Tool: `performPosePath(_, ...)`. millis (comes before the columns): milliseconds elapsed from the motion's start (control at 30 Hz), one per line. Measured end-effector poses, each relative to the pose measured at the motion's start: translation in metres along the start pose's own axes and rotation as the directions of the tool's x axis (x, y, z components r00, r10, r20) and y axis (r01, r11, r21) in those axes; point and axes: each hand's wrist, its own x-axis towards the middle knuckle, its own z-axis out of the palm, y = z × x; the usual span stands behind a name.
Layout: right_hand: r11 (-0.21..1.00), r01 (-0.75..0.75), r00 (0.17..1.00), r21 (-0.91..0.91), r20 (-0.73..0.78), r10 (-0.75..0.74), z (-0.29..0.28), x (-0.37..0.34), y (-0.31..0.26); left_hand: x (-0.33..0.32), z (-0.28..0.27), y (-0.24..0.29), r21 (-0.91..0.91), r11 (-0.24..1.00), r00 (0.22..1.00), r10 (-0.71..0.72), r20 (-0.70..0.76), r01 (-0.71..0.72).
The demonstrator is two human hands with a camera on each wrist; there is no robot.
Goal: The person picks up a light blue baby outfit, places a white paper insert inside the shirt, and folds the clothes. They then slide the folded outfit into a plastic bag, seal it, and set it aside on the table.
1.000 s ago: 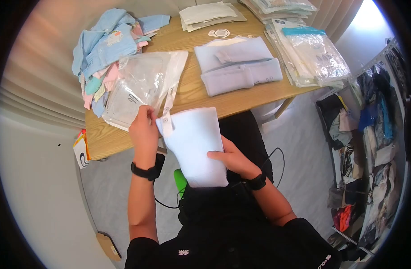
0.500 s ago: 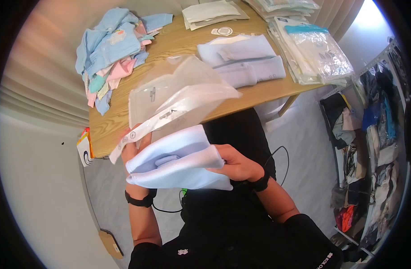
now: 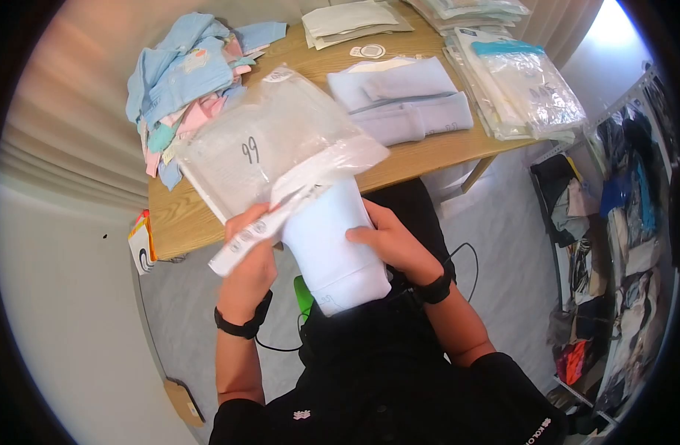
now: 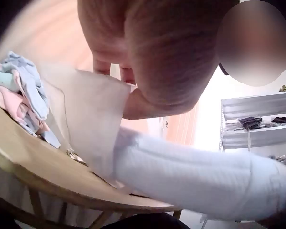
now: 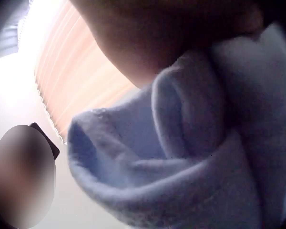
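In the head view my right hand [image 3: 401, 248] grips a folded pale blue garment [image 3: 329, 241], its thumb lying on top. My left hand [image 3: 247, 259] holds the open end of a clear plastic bag [image 3: 225, 159] marked 99, whose white printed flap [image 3: 243, 245] crosses the fingers. The garment's far end lies at the bag's mouth, overlapped by the flap. From the left wrist, the garment [image 4: 195, 174] reaches to the bag's edge [image 4: 93, 105] below my hand. Thick rolled layers of the garment [image 5: 133, 186] fill the right wrist view.
Baby clothes [image 3: 180, 78] are heaped at the table's [image 3: 180, 222] left. Another folded pale blue garment [image 3: 407, 111] lies right of the bag. Bagged packs [image 3: 529, 93] are stacked at the right end, flat packets [image 3: 351, 22] at the back. A clothes shelf [image 3: 614, 259] stands right.
The garment has swung from upright, through a tilt showing its folded end, to lying with its far end at the bag's mouth. The bag has moved right, off the clothes heap.
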Motion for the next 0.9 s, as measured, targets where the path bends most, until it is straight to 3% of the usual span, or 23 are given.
performPosePath(100, 0.999, -0.049, 0.998, 0.019, -0.023, 0.050, 0.003, 0.006, -0.019, 0.000, 0.004, 0.005, -0.123, 0.992, 0.999, -0.015, 0.038, 0.020)
performPosePath(200, 0.957, 0.236, 0.956, -0.167, -0.135, -0.259, 0.002, 0.032, 0.004, 0.003, 0.007, 0.007, -0.136, 0.989, 0.997, 0.063, 0.032, -0.058)
performPosePath(300, 0.949, 0.307, 0.922, -0.069, -0.224, -0.314, -0.003, 0.056, 0.003, 0.006, 0.004, 0.013, -0.197, 0.980, 0.999, 0.032, 0.043, -0.023)
performPosePath(333, 0.936, 0.316, 0.933, 0.153, -0.228, -0.278, -0.002, 0.058, 0.004, 0.009, 0.004, 0.017, -0.216, 0.976, 0.999, 0.013, 0.050, -0.002)
performPosePath(400, 0.773, 0.296, 0.954, 0.562, -0.206, -0.216, 0.002, 0.066, 0.002, 0.008, 0.016, 0.012, -0.140, 0.990, 1.000, -0.004, 0.008, 0.005)
performPosePath(433, 0.861, 0.273, 0.957, 0.430, -0.208, -0.200, 0.004, 0.063, 0.004, 0.003, 0.023, 0.011, -0.103, 0.995, 1.000, -0.017, -0.011, 0.016)
performPosePath(467, 0.928, 0.237, 0.961, 0.287, -0.210, -0.180, 0.008, 0.056, 0.008, -0.004, 0.025, 0.011, -0.070, 0.991, 0.992, -0.113, 0.055, 0.117)
performPosePath(500, 0.972, 0.191, 0.964, 0.138, -0.215, -0.158, 0.012, 0.049, 0.011, -0.005, 0.028, 0.012, -0.094, 0.991, 0.995, -0.093, 0.046, 0.097)
performPosePath(533, 0.963, 0.240, 0.944, -0.119, -0.201, -0.260, 0.021, 0.041, 0.010, -0.004, 0.031, 0.013, -0.120, 0.990, 0.996, -0.074, 0.040, 0.078)
performPosePath(633, 0.914, 0.252, 0.947, -0.318, -0.114, -0.301, 0.018, 0.035, 0.017, -0.011, 0.041, 0.012, -0.140, 0.990, 1.000, -0.030, -0.003, 0.030)
performPosePath(667, 0.905, 0.269, 0.948, -0.331, -0.074, -0.309, 0.013, 0.034, 0.011, -0.014, 0.043, 0.007, -0.136, 0.991, 1.000, -0.004, -0.013, 0.003)
performPosePath(700, 0.944, 0.249, 0.944, -0.217, -0.161, -0.287, 0.007, 0.038, 0.012, -0.013, 0.042, 0.004, -0.128, 0.991, 0.999, 0.023, -0.029, -0.026)
performPosePath(733, 0.968, 0.234, 0.938, -0.096, -0.242, -0.250, 0.002, 0.043, 0.018, -0.014, 0.040, 0.006, -0.226, 0.967, 0.992, -0.124, 0.006, 0.122)
performPosePath(767, 0.975, 0.218, 0.929, 0.031, -0.314, -0.198, 0.000, 0.046, 0.021, -0.013, 0.036, 0.005, -0.178, 0.981, 0.997, -0.077, 0.005, 0.077)
performPosePath(800, 0.928, 0.350, 0.848, 0.128, -0.465, -0.256, 0.007, 0.048, 0.017, -0.011, 0.029, 0.004, -0.130, 0.991, 0.999, -0.033, 0.007, 0.034)
performPosePath(900, 0.883, 0.440, 0.766, 0.165, -0.583, -0.273, 0.015, 0.054, 0.014, -0.010, 0.032, 0.000, -0.095, 0.995, 0.999, 0.011, -0.045, -0.015)
